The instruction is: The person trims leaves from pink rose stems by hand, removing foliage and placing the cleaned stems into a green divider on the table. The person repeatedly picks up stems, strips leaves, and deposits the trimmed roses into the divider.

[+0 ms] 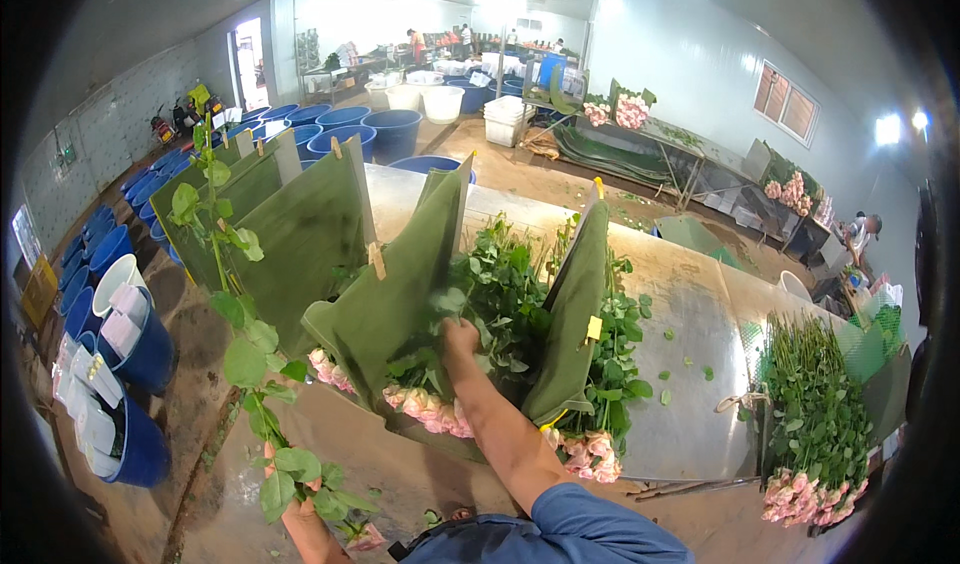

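Note:
My left hand [304,517] is low at the left, shut on a long leafy rose stem [217,253]. The stem rises far above the hand, and its pink rose head [365,536] hangs below, beside my body. My right hand [460,337] reaches into the foliage of a rose bunch [510,279] between two upright green dividers. Leaves hide its fingertips, so whether it grips a stem is unclear. The nearer divider [397,286] is left of this hand, with a wooden clothespin [376,261] on its edge. Another divider [574,316] stands to the right. Pink rose heads [427,406] hang over the table's front edge below.
More green dividers [300,219] stand at the left. A metal table [682,414] bears loose leaves and, at the right, another rose bunch [814,406]. Blue buckets [142,436] line the left floor. A person [862,234] is at the far right; others are at the back.

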The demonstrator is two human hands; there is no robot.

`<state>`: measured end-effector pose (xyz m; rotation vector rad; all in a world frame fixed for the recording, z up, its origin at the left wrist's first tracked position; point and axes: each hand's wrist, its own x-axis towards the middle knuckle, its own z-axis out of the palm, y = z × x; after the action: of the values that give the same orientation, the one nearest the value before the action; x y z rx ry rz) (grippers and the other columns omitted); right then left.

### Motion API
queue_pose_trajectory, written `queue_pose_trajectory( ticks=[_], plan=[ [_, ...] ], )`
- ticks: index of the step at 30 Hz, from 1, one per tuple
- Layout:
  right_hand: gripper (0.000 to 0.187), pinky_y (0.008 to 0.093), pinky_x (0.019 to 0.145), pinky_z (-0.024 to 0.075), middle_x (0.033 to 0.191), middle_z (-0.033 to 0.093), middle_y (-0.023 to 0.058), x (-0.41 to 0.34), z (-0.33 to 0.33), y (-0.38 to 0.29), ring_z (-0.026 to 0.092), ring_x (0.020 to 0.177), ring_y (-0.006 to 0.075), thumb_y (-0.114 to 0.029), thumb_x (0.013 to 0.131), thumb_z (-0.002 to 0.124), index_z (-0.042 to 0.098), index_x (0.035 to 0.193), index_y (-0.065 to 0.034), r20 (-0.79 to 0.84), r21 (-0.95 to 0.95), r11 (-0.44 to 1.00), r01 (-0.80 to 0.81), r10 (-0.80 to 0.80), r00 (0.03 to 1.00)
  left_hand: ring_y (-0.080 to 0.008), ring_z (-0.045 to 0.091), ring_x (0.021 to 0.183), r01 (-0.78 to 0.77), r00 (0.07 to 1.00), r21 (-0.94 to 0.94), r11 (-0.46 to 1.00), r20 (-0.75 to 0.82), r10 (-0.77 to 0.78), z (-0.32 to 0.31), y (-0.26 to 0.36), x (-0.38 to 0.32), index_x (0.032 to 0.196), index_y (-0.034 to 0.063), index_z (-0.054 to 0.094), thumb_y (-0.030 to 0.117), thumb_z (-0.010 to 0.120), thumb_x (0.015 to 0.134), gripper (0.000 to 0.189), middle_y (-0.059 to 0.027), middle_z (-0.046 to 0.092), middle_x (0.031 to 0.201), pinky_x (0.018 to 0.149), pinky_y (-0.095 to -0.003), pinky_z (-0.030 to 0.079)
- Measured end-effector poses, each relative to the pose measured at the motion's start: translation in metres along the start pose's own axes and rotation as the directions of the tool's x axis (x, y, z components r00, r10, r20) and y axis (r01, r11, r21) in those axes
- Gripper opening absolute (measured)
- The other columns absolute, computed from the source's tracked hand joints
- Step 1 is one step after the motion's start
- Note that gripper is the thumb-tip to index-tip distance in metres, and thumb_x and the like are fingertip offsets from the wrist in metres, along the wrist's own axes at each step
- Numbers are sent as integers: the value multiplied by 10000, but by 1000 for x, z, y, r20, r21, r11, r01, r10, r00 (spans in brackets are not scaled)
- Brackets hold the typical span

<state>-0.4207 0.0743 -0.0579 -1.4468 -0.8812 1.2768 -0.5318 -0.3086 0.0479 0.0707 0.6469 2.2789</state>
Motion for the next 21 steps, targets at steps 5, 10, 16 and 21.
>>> queue_pose_trajectory(
  ticks=[5,10,16,21],
  plan=[
    [504,354,768,475,1033,632,159,-23,-12,-34,616,894,251,-203,728,704,560,1146,38,-30,-70,970,233,-235,971,-210,501,506,-71,985,155,985,166,45,-25,-2,-3,975,31,586,349,435,927,355,-98,584,740,425,-314,385],
    [540,313,724,462,919,590,82,-36,-10,-54,544,791,168,-148,740,709,509,1210,28,-110,280,913,299,-279,954,-242,546,905,-415,909,548,726,273,314,-39,-13,-43,1092,-52,573,50,474,850,281,-128,604,1022,803,-334,425],
    [674,442,722,449,1054,597,125,-34,-29,-74,576,870,237,-192,860,657,296,1394,4,125,559,829,-28,-51,991,-222,560,874,-227,945,867,443,87,314,-9,-18,-68,1100,-42,580,89,463,876,285,-133,611,989,783,-335,434],
    [531,358,608,500,960,610,102,-46,-46,-103,595,743,176,-141,857,652,411,1304,16,225,681,698,-220,86,971,-95,462,667,-250,967,546,800,183,177,12,-25,-43,1189,16,452,195,448,932,314,-24,498,832,565,-202,386]
  ],
)
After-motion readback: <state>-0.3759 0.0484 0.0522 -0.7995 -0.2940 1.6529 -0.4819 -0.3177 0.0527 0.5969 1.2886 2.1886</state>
